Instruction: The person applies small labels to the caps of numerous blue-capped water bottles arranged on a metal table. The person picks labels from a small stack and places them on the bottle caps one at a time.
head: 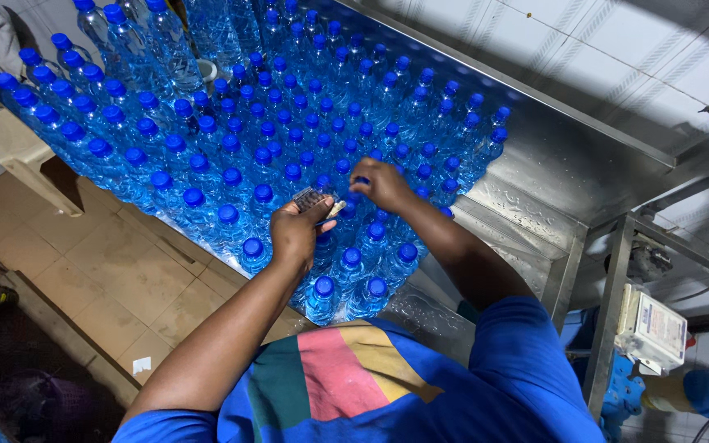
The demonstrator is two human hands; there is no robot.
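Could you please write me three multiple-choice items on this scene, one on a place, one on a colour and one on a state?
1. Where do the bottles stand?
A. on a steel table
B. on the floor
C. in a crate

2. What colour are the bottle caps?
A. red
B. blue
C. white

3. What is the left hand doing?
A. hanging empty
B. gripping a bottle's neck
C. holding a small stack of flat pieces

Answers: 1 A, the bottles crowd the steel table. 2 B, every bottle cap in view is blue. 3 C, the left hand pinches a small stack of flat pieces, while the right hand rests on a cap.
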